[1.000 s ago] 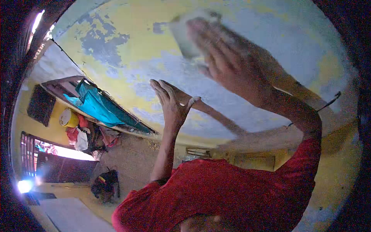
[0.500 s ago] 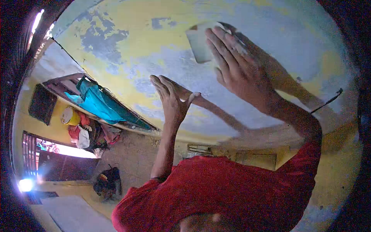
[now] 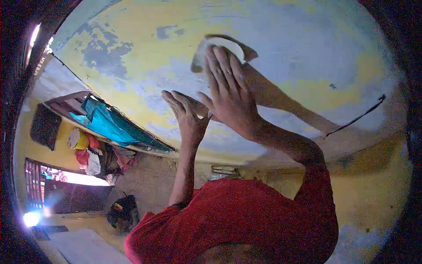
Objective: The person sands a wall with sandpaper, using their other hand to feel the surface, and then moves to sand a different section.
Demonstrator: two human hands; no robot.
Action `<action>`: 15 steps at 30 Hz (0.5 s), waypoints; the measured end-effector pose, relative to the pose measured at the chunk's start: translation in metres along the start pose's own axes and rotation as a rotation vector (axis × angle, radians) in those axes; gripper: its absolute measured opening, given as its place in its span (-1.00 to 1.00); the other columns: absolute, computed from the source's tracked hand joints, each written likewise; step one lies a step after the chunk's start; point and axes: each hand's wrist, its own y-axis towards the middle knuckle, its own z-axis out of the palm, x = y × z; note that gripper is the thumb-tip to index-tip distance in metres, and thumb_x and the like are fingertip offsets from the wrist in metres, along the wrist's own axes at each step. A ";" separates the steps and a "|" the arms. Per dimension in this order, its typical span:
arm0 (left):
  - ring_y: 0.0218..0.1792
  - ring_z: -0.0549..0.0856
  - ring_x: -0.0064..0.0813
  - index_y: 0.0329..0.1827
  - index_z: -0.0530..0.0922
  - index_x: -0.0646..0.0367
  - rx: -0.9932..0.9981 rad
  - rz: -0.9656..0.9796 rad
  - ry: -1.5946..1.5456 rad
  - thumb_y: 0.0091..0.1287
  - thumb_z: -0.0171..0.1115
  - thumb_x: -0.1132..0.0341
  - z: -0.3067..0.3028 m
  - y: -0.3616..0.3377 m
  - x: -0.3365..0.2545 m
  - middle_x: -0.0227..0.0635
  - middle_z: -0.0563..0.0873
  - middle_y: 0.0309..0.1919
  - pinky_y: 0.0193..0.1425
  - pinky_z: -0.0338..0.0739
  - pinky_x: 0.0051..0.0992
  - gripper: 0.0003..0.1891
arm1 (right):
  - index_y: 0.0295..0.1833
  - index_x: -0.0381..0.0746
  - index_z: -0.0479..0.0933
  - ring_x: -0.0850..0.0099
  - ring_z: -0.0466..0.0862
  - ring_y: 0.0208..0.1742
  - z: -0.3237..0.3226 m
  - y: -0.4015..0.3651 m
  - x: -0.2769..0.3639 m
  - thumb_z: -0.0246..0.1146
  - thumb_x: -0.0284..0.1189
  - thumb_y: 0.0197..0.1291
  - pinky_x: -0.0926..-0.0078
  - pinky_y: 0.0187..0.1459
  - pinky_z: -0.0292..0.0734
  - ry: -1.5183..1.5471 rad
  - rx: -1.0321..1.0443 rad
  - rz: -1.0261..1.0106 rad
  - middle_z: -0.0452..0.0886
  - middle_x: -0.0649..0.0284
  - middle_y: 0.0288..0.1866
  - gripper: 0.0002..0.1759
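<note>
My right hand (image 3: 231, 94) lies with its fingers stretched over a pale, curved sheet (image 3: 228, 42), holding it against the patchy yellow and grey-white painted surface (image 3: 281, 35). Part of the sheet is hidden under the fingers, and its edge is blurred. Lower and to the left, my left hand (image 3: 189, 119) has its fingers extended at the same surface, with nothing seen in it. Its thumb is close to the right hand's wrist side. A dark shadow of the right arm falls across the paint.
A teal cloth (image 3: 107, 125) hangs in a recess at the left. Beyond it are a yellow bucket (image 3: 78, 139), hanging clothes (image 3: 93, 162), a dark bag (image 3: 124, 212) and a barred window (image 3: 34, 180). A thin dark cord (image 3: 358, 118) sticks out at the right.
My right hand has moved left and down with the sheet, closer to my left hand. The left hand has shifted only slightly in view, and the whole view has shifted a little.
</note>
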 end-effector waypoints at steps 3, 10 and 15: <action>0.54 -0.29 0.43 0.58 -0.32 0.38 0.001 0.003 0.021 0.05 0.58 0.14 -0.002 0.000 0.001 0.45 -0.38 0.51 0.57 -0.13 0.17 0.30 | 0.49 -0.46 0.18 0.06 0.09 0.63 -0.007 0.008 0.004 0.23 0.03 0.24 0.03 0.57 -0.02 -0.092 -0.069 -0.041 0.15 -0.06 0.59 -0.06; 0.53 -0.31 0.45 0.57 -0.33 0.39 0.029 0.017 0.024 0.07 0.57 0.02 0.004 -0.002 0.006 0.46 -0.41 0.50 0.57 -0.15 0.18 0.33 | 0.51 -0.41 0.19 0.09 0.11 0.62 -0.006 0.006 -0.002 0.21 -0.06 0.29 0.03 0.57 -0.01 0.048 -0.095 0.029 0.13 -0.01 0.60 -0.15; 0.53 -0.35 0.45 0.55 -0.35 0.45 0.006 0.019 -0.009 0.09 0.56 0.01 0.003 -0.001 0.005 0.50 -0.44 0.48 0.58 -0.22 0.16 0.33 | 0.51 -0.37 0.21 0.14 0.11 0.62 -0.013 0.003 -0.005 0.16 -0.03 0.33 0.05 0.57 -0.04 -0.029 -0.132 0.014 0.15 0.04 0.61 -0.18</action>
